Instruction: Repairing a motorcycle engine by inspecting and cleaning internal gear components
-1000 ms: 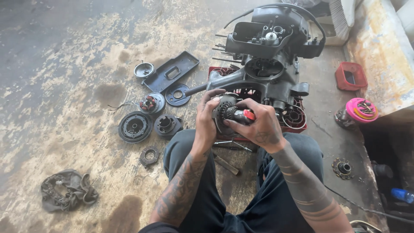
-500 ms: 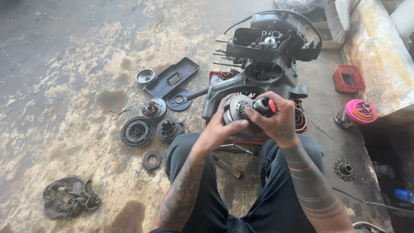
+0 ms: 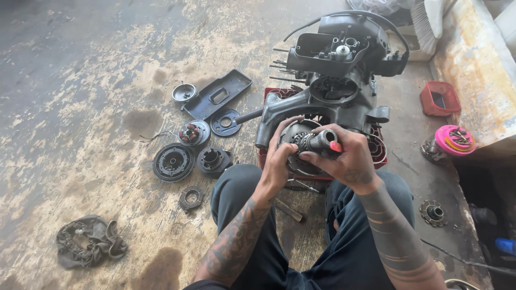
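My left hand [image 3: 277, 159] grips the rim of a round metal clutch-like assembly [image 3: 296, 140] held up in front of my knees. A short geared shaft [image 3: 318, 142] sticks out of that round part, and my right hand [image 3: 345, 159] is wrapped around its end. Just behind the hands stands a dark engine block [image 3: 333, 91], resting on a red crate [image 3: 376, 153]. Its top is open and studs stick out on its left side.
Loose parts lie on the stained concrete floor to the left: a flat black cover [image 3: 217, 95], a small round cap [image 3: 184, 92], a stator [image 3: 193, 133], two dark round discs [image 3: 173, 161], a ring [image 3: 191, 198], a dirty rag [image 3: 88, 241]. A pink spool [image 3: 454, 139] and red tray [image 3: 439, 99] sit right.
Both hands carried the round assembly up and right, closer to the engine block. The shaft in my right hand now points right.
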